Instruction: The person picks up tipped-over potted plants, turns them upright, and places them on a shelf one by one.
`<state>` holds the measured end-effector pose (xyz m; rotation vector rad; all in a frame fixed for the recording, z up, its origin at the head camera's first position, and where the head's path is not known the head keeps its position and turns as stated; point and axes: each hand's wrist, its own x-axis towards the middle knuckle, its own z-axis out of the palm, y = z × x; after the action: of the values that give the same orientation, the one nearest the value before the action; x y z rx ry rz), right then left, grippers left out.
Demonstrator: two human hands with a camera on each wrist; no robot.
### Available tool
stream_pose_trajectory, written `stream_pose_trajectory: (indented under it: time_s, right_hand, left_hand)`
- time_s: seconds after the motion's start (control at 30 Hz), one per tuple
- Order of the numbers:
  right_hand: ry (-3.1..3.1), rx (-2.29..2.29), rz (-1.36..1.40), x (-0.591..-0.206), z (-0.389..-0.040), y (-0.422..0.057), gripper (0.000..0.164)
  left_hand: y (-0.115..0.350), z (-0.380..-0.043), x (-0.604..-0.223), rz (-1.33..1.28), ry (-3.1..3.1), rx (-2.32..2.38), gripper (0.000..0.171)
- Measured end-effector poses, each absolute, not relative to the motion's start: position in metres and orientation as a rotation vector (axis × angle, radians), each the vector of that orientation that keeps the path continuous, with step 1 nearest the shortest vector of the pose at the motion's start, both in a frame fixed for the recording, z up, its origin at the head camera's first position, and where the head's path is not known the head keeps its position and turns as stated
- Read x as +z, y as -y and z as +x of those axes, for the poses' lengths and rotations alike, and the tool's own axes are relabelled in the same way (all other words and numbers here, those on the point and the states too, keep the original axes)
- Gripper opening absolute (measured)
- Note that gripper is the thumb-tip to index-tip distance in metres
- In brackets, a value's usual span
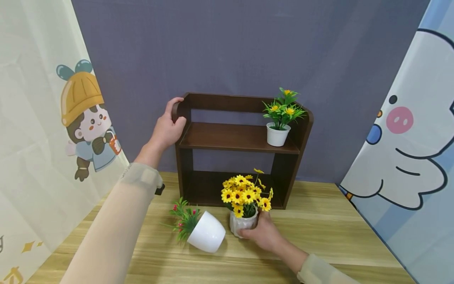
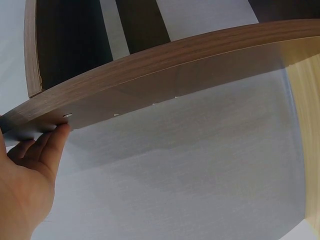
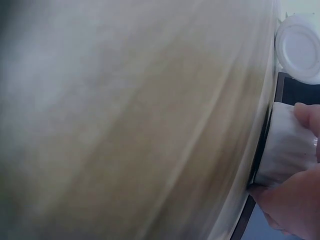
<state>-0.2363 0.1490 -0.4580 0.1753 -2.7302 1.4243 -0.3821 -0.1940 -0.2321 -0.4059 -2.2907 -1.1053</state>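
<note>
White ribbed pot (image 1: 242,225) containing yellow flowers (image 1: 245,195) stands on the table (image 1: 319,236), gripped by the right hand (image 1: 264,233). Left hand (image 1: 166,128) grips the shelf (image 1: 234,138) side panel.

Left hand (image 1: 167,128) grips shelf (image 1: 234,138) top corner, 10 o'clock. Right hand (image 1: 264,233) holds yellow-flower pot (image 1: 243,223), 6 o'clock on table (image 1: 319,236). Tipped white pot (image 1: 207,232) just beside it, at its 9 o'clock.
</note>
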Motion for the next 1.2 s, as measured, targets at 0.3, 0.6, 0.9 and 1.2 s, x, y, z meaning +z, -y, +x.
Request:
stream_pose_trajectory:
  time_s: [0.3,0.6,0.9,1.2]
  right_hand:
    - [2.747,1.38,0.276,-0.455,-0.235,-0.15,0.083]
    - [2.74,1.418,0.278,-0.459,-0.238,-0.148,0.084]
    - [2.759,1.575,0.375,-0.457,-0.24,-0.158,0.086]
    - [2.959,1.563,0.657,-0.454,-0.255,-0.202,0.05]
  left_hand:
    - [0.194,-0.381,-0.231,-0.394,2.292,-1.096,0.066]
    - [0.195,-0.382,-0.23,-0.394,2.292,-1.108,0.066]
    - [0.195,-0.382,-0.232,-0.397,2.302,-1.119,0.066]
    - [0.194,-0.383,-0.233,-0.395,2.288,-1.112,0.066]
